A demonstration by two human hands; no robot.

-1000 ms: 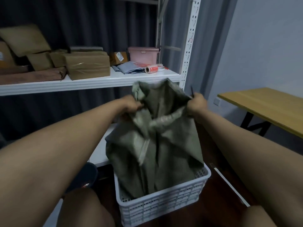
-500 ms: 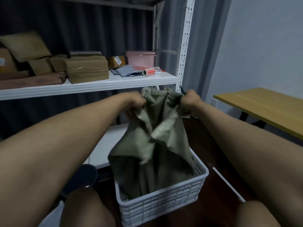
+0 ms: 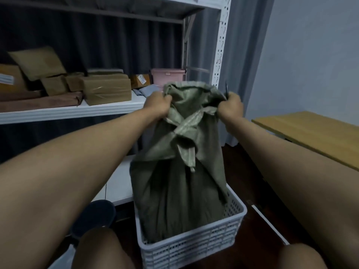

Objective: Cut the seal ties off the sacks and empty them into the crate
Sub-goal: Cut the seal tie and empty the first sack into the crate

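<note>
A green woven sack (image 3: 180, 183) hangs upright with its lower end inside the white perforated crate (image 3: 196, 249) on the floor. My left hand (image 3: 158, 103) grips the sack's upper left corner. My right hand (image 3: 232, 104) grips the upper right corner, and a thin dark tool (image 3: 226, 89) sticks up out of that fist. The sack's cloth is bunched and folded between my two hands. Whatever lies in the crate under the sack is hidden.
A white metal rack (image 3: 221, 45) stands behind the crate; its shelf (image 3: 68, 111) carries brown taped parcels (image 3: 107, 90) and a pink box (image 3: 168, 75). A wooden table (image 3: 310, 131) is at the right. A dark shoe (image 3: 95, 216) lies left of the crate. My knees frame the bottom.
Both hands have lifted the sack's top higher and pulled it apart a little; the sack now hangs longer and straighter over the crate.
</note>
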